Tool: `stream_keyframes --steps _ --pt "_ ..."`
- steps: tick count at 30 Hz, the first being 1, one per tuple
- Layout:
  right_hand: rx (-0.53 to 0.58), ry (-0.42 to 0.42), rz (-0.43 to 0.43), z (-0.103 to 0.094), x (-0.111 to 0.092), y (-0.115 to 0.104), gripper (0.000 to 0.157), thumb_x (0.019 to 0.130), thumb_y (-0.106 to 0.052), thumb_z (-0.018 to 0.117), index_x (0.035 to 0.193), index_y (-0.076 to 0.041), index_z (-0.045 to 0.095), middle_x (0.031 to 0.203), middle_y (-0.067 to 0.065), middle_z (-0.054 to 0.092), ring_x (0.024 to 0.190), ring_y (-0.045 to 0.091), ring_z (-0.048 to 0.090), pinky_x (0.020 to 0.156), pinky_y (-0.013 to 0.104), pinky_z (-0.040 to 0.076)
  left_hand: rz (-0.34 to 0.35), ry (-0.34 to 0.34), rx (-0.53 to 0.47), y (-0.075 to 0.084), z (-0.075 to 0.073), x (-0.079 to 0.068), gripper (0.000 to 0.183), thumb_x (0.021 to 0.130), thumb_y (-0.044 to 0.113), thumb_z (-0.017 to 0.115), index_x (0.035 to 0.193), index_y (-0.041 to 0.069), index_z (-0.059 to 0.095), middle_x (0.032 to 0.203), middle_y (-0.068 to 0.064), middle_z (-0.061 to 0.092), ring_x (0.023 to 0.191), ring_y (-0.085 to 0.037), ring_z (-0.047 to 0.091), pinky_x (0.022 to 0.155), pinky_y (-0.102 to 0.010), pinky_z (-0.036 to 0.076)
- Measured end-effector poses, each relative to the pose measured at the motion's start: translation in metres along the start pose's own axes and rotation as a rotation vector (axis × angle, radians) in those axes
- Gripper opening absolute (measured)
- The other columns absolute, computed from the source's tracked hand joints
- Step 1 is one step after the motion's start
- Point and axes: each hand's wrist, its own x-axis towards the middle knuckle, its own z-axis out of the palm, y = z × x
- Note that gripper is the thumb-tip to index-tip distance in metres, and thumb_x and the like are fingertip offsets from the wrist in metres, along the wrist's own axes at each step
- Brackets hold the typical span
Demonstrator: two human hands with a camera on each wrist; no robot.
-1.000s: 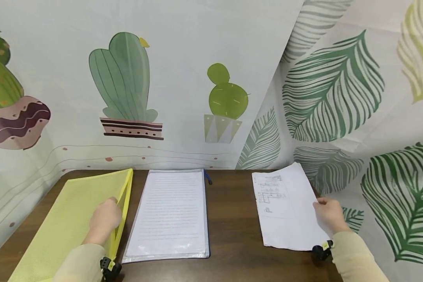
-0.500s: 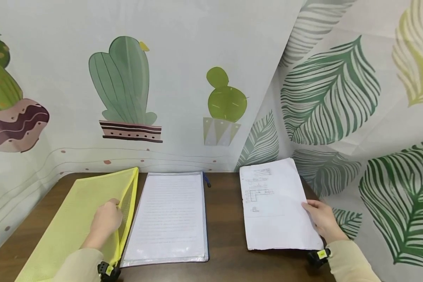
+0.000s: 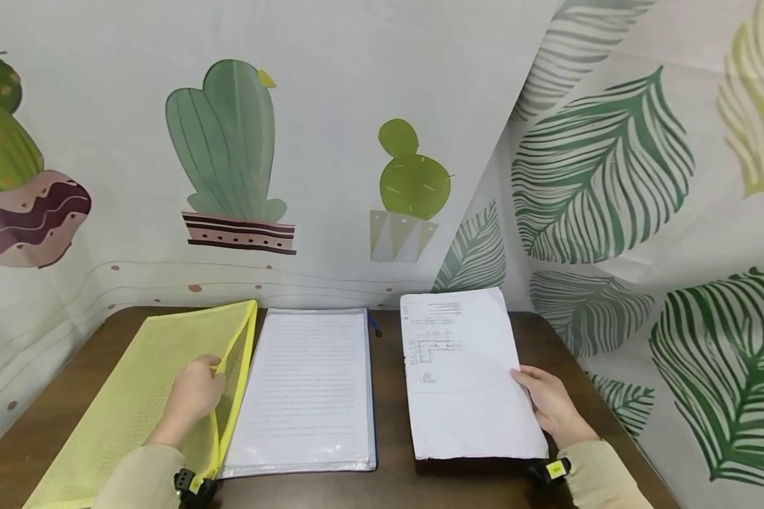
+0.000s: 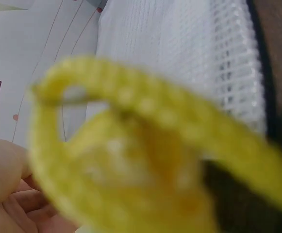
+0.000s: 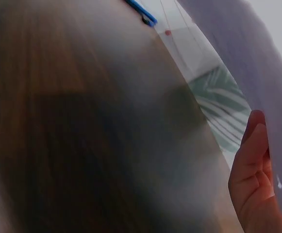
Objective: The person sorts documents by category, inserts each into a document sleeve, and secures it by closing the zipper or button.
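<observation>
In the head view, a yellow mesh document pouch (image 3: 121,396) lies at the left of the table. My left hand (image 3: 194,396) pinches the upper layer by its edge, so the right side gapes. Up close in the left wrist view, that yellow edge (image 4: 174,109) is blurred and bowed. On the other side, my right hand (image 3: 550,403) grips white paper (image 3: 465,413) with line drawings by its right edge, thumb on top and fingers beneath. The right wrist view shows the paper's underside (image 5: 250,53) raised over the table, with the fingers (image 5: 257,141) against it.
Between the hands lies a clear-topped, blue-edged document pouch (image 3: 308,382) holding a printed page, with a blue zip pull (image 3: 375,325) at its far corner. Brown wood tabletop (image 3: 391,488) runs back to a wall covering (image 3: 331,141) printed with cacti and leaves.
My right hand has carried the paper leftward, toward the middle of the table. The left hand keeps its pinch on the yellow pouch, and its opening gapes wider.
</observation>
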Motion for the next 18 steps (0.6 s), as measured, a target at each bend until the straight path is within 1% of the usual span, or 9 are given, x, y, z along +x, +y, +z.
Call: stream_keyframes --steps 2,5,7,10,11,14,16,18 --pt "0.024 -0.013 0.000 0.006 0.000 0.001 0.056 0.094 -0.023 0.057 0.135 0.009 0.036 0.089 -0.005 0.061 0.078 0.008 0.061 0.070 0.028 0.053 0.003 0.004 -0.011 0.000 0.000 0.000 0.043 0.090 0.005 0.041 0.127 -0.019 0.042 0.112 -0.041 0.055 0.058 -0.016 0.052 0.049 -0.028 0.044" --pt "0.058 -0.021 -0.001 0.015 0.001 0.002 0.053 0.094 -0.022 0.058 0.133 0.008 0.039 0.085 -0.006 0.062 0.077 0.009 0.061 0.069 0.028 0.053 -0.002 0.002 -0.037 0.001 0.000 0.000 0.044 0.090 0.004 0.042 0.128 -0.018 0.041 0.113 -0.040 0.054 0.054 -0.016 0.048 0.048 -0.029 0.042" --pt "0.076 -0.022 0.000 0.021 0.002 0.002 0.049 0.093 -0.021 0.058 0.130 0.007 0.042 0.084 -0.006 0.063 0.076 0.009 0.062 0.069 0.028 0.053 -0.004 0.006 -0.044 0.000 0.000 0.000 0.043 0.090 0.004 0.043 0.127 -0.018 0.042 0.113 -0.040 0.054 0.054 -0.016 0.046 0.048 -0.029 0.041" --pt "0.111 -0.021 -0.001 0.031 0.003 0.003 0.045 0.093 -0.020 0.059 0.127 0.006 0.045 0.082 -0.006 0.064 0.074 0.009 0.062 0.067 0.029 0.053 0.000 0.017 -0.032 0.000 0.000 0.001 0.041 0.091 0.005 0.043 0.124 -0.017 0.047 0.114 -0.038 0.055 0.062 -0.018 0.049 0.053 -0.029 0.041" --pt "0.119 -0.026 -0.002 0.034 0.003 0.003 0.045 0.093 -0.020 0.059 0.127 0.006 0.045 0.082 -0.006 0.064 0.074 0.010 0.063 0.067 0.029 0.054 0.001 0.014 -0.034 -0.001 0.001 0.001 0.040 0.091 0.005 0.042 0.124 -0.017 0.047 0.114 -0.038 0.055 0.062 -0.019 0.049 0.052 -0.030 0.041" --pt "0.143 -0.029 -0.006 0.046 0.005 0.003 0.046 0.092 -0.019 0.060 0.128 0.006 0.046 0.082 -0.005 0.065 0.074 0.010 0.064 0.067 0.029 0.054 0.021 0.029 -0.025 -0.001 0.001 0.002 0.039 0.090 0.005 0.043 0.122 -0.016 0.050 0.115 -0.037 0.056 0.071 -0.023 0.053 0.058 -0.031 0.043" --pt "0.144 -0.030 -0.007 0.054 0.006 0.003 0.047 0.091 -0.020 0.061 0.128 0.006 0.046 0.083 -0.005 0.066 0.074 0.010 0.064 0.067 0.029 0.054 0.035 0.039 -0.029 -0.001 0.002 0.002 0.038 0.090 0.004 0.042 0.122 -0.016 0.052 0.115 -0.037 0.057 0.074 -0.028 0.057 0.060 -0.035 0.046" --pt "0.146 -0.027 -0.008 0.062 0.007 0.003 0.047 0.091 -0.019 0.061 0.129 0.006 0.046 0.083 -0.004 0.066 0.074 0.010 0.064 0.066 0.029 0.054 0.047 0.059 -0.025 -0.001 0.003 0.003 0.038 0.088 0.003 0.043 0.120 -0.015 0.054 0.114 -0.035 0.058 0.086 -0.033 0.060 0.066 -0.038 0.048"
